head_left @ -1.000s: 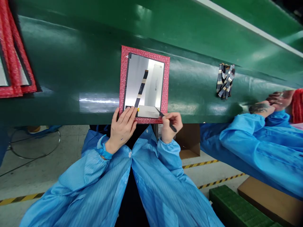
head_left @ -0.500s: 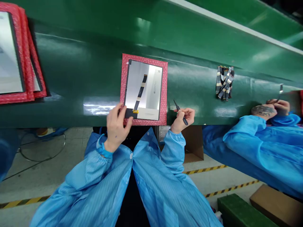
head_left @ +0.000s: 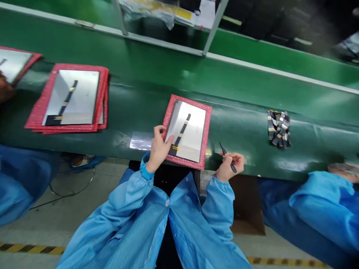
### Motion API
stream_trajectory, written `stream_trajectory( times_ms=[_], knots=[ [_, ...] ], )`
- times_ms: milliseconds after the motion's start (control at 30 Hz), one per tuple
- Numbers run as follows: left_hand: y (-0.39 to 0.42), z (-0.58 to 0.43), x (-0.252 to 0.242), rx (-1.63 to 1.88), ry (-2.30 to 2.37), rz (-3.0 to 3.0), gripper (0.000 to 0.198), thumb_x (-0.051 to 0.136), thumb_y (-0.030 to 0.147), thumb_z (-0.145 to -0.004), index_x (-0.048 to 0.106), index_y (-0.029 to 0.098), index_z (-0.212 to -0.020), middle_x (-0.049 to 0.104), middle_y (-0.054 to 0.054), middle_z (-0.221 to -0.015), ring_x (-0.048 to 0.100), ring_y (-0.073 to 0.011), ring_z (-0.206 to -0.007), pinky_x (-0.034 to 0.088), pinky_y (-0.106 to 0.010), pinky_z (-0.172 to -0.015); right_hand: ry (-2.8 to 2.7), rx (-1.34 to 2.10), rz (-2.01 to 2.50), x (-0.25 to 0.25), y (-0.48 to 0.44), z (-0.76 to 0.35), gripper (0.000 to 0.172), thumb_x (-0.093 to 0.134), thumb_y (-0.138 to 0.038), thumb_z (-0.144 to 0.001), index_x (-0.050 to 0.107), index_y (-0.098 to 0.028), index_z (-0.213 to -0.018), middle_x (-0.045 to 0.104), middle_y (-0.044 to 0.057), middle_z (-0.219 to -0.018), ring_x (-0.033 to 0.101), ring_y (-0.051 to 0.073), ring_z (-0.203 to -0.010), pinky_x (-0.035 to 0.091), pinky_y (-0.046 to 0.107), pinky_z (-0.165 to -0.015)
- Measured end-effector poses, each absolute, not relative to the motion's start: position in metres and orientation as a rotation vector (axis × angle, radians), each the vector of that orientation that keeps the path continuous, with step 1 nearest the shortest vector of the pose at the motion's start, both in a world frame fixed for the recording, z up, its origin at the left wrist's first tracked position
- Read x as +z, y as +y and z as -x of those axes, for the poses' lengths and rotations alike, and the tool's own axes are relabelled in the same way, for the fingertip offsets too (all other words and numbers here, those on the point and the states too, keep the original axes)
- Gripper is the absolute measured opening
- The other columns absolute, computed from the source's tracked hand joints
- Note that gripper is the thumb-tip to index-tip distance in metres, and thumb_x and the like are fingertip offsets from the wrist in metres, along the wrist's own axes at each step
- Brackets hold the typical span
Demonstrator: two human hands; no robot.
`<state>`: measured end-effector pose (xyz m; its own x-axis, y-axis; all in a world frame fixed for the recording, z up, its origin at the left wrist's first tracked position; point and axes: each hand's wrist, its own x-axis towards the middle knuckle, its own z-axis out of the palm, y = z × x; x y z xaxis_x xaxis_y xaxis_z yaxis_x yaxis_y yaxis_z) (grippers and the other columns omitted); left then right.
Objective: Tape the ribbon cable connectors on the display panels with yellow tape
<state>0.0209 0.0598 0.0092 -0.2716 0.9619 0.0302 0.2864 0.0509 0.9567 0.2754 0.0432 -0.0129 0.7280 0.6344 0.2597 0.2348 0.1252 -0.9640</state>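
Note:
An LCD panel (head_left: 193, 136) with a silvery back lies on a pink bubble-wrap sheet (head_left: 206, 129) in front of me. A black flex cable (head_left: 183, 129) runs slantwise across it from a yellow connector at the panel's lower left. My left hand (head_left: 160, 149) rests at that lower left corner, thumb over the panel and the other fingers bent by its left edge, with a gap between thumb and fingers. To the right of the panel, my right hand (head_left: 230, 166) holds black tweezers (head_left: 223, 150), their tip pointing up and left, clear of the panel.
Left of me sits a stack of pink-wrapped panels (head_left: 80, 101), its top one bearing a cable. A pile of loose flex cables (head_left: 279, 129) lies to the right. Co-workers' blue sleeves (head_left: 316, 198) flank me. A metal frame (head_left: 214, 28) crosses the back.
The view has swung left and up, bringing the left stack and back shelf into sight. My left thumb lies over the panel's corner, its fingers at the left edge. The tweezers stay in my right hand.

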Motion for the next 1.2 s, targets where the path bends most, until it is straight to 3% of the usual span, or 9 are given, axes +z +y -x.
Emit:
stream_trajectory(
  times_ms=[100,233,400,533,633,800,833,900,1200],
  knots=[
    [0.074,-0.003,0.008,1.380,1.538,-1.252,0.040,0.067,0.029,-0.083,0.049,0.022,-0.118,0.064,-0.008,-0.119,0.068,-0.0181,-0.090,0.055,-0.033,-0.083,-0.750,0.343,1.404,-0.015,0.046,-0.279,0.015,0.063,-0.020,-0.066,0.050,-0.022,-0.072,0.056,-0.007,-0.063,0.059,0.011,-0.049,0.048,0.026,-0.056],
    [0.080,0.091,0.023,1.511,1.679,-1.128,0.067,0.078,0.038,-0.074,0.052,0.018,-0.133,0.070,-0.007,-0.109,0.069,-0.0191,-0.087,0.059,-0.041,-0.090,-0.770,0.333,1.418,-0.016,0.048,-0.281,0.014,0.063,-0.022,-0.066,0.050,-0.023,-0.072,0.055,-0.008,-0.061,0.057,0.012,-0.048,0.050,0.028,-0.057],
    [0.086,0.247,0.058,1.699,1.996,-0.919,0.056,0.079,0.041,-0.062,0.065,0.009,-0.106,0.069,0.001,-0.084,0.065,-0.0174,-0.082,0.044,-0.062,-0.111,-0.760,0.335,1.429,-0.014,0.047,-0.278,0.014,0.064,-0.024,-0.066,0.051,-0.023,-0.072,0.055,-0.007,-0.061,0.057,0.012,-0.048,0.050,0.028,-0.056],
    [0.086,0.326,0.078,1.636,2.113,-0.859,0.039,0.081,0.041,-0.056,0.067,0.023,-0.087,0.071,-0.002,-0.087,0.070,-0.0323,-0.103,0.045,-0.063,-0.110,-0.744,0.349,1.409,-0.014,0.050,-0.278,0.014,0.063,-0.023,-0.065,0.050,-0.023,-0.071,0.054,-0.008,-0.058,0.059,0.012,-0.048,0.049,0.027,-0.056],
    [0.081,0.343,0.086,1.336,2.411,-1.119,0.040,0.072,0.049,-0.069,0.068,0.024,-0.100,0.072,-0.004,-0.100,0.061,-0.0403,-0.124,0.041,-0.065,-0.111,-0.730,0.373,1.381,-0.012,0.051,-0.277,0.015,0.063,-0.021,-0.064,0.050,-0.022,-0.071,0.057,-0.008,-0.058,0.060,0.012,-0.048,0.046,0.025,-0.055],
    [0.079,0.249,0.081,1.059,2.455,-1.836,0.052,0.045,0.054,-0.103,0.045,0.010,-0.131,0.050,-0.023,-0.142,0.038,-0.0456,-0.141,0.039,-0.063,-0.078,-0.875,0.529,1.438,0.000,0.037,-0.265,0.014,0.064,-0.024,-0.068,0.052,-0.022,-0.075,0.062,-0.006,-0.059,0.062,0.013,-0.050,0.039,0.022,-0.047],
    [0.077,0.214,0.076,1.109,2.315,-1.931,0.053,0.045,0.061,-0.100,0.050,0.023,-0.137,0.054,-0.011,-0.143,0.045,-0.0405,-0.140,0.051,-0.066,-0.089,-0.937,0.569,1.466,0.003,0.033,-0.262,0.013,0.064,-0.024,-0.069,0.053,-0.022,-0.075,0.065,-0.004,-0.061,0.062,0.013,-0.050,0.040,0.022,-0.048],
    [0.066,0.141,0.060,1.182,1.970,-2.090,0.050,0.048,0.050,-0.101,0.050,0.020,-0.141,0.055,-0.011,-0.146,0.049,-0.0337,-0.139,0.042,-0.063,-0.113,-1.065,0.634,1.509,0.009,0.023,-0.257,0.010,0.065,-0.024,-0.071,0.056,-0.022,-0.075,0.068,-0.002,-0.065,0.064,0.015,-0.054,0.046,0.025,-0.053],
    [0.023,-0.053,0.007,0.657,1.107,-2.381,0.041,0.037,0.026,-0.104,0.059,0.015,-0.136,0.048,-0.017,-0.155,0.036,-0.0297,-0.149,0.028,-0.057,-0.123,-1.475,0.518,1.605,0.028,-0.001,-0.256,0.009,0.062,-0.019,-0.076,0.057,-0.023,-0.070,0.064,-0.004,-0.066,0.059,0.014,-0.059,0.050,0.027,-0.063]
  ],
)
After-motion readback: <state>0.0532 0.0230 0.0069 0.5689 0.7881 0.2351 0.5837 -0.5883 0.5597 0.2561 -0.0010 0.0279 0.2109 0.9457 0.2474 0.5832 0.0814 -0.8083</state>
